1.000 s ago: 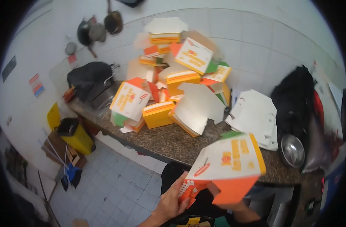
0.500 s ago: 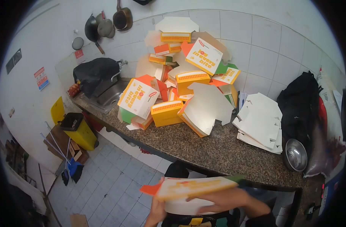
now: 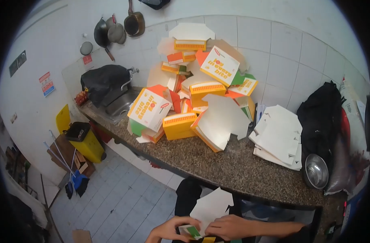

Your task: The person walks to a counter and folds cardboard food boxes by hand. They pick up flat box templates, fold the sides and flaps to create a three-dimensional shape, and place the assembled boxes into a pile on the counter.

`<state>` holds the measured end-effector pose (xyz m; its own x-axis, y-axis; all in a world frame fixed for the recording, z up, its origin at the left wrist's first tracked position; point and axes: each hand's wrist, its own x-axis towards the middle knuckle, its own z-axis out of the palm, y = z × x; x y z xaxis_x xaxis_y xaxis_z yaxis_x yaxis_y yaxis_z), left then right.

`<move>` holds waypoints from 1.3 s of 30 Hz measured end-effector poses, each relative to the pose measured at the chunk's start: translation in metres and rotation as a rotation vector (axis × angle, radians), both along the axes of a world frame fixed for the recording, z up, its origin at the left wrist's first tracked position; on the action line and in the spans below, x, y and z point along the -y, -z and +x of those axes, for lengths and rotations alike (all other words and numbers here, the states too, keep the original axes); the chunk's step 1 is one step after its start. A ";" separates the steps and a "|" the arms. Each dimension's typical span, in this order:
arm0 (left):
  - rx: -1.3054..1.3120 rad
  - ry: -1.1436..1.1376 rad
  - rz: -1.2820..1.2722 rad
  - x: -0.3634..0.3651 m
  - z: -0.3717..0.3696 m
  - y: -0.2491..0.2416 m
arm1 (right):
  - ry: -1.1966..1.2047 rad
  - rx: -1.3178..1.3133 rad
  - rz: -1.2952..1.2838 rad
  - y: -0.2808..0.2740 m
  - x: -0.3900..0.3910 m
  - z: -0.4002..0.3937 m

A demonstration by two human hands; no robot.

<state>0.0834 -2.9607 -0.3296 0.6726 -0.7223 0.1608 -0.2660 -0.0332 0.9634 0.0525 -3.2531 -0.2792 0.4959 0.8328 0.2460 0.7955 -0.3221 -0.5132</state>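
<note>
At the bottom of the view, over my lap, both hands work on a cardboard food box (image 3: 211,206) whose white inner side faces up. My left hand (image 3: 175,228) is curled round its left side, by a small green flap. My right hand (image 3: 229,226) has its bent fingers pressed on the right side of the box; the fingertips are partly hidden. On the counter beyond, several folded yellow and white food boxes (image 3: 179,126) are heaped, many with lids raised. A stack of flat white box blanks (image 3: 278,135) lies to their right.
The granite counter (image 3: 233,170) runs across in front of me. A steel bowl (image 3: 315,171) and black bag (image 3: 320,109) stand at its right end. A sink (image 3: 122,107) with a black cover is at left. A yellow bin (image 3: 88,141) and broom (image 3: 79,182) are on the floor.
The box has turned from its printed side showing to its white inner side showing, and it is lower, against my lap. Both hands have shifted down and now grip its sides.
</note>
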 end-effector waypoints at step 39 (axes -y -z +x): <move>-0.601 -0.435 -0.141 0.003 -0.059 0.016 | 0.509 -0.370 0.173 0.030 -0.018 0.012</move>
<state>0.0247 -2.9632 -0.3455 0.8935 -0.3715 -0.2522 0.3153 0.1193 0.9415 0.0641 -3.2354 -0.3090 0.8954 0.4355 0.0932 0.3267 -0.5000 -0.8020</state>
